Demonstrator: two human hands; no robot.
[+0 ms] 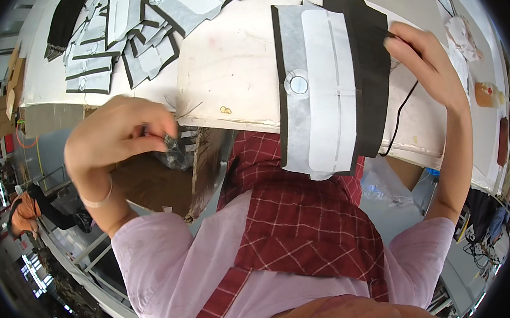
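Observation:
A stack of dark fabric panels backed with white interlining (331, 88) lies at the table's front edge, its lower end hanging over toward my apron. A round pale mark (298, 85) shows on its left part. At the right side of the black panel (373, 74), my right hand (431, 58) is closed with thumb and fingers together around a thin dark thing I cannot make out. My left hand (126, 129) is held off the table's front edge at the left, fingers pinched and slightly blurred. Any item in that pinch is hidden. Below it is a crumpled dark plastic bag (177, 157).
More white-backed panels (146, 33) lie in overlapping piles at the far left, beside a black stack (67, 24). A brown cardboard box (156, 183) stands open below my left hand. From near my right hand, a black cord (401, 116) runs down. An amber bottle (487, 94) stands at right.

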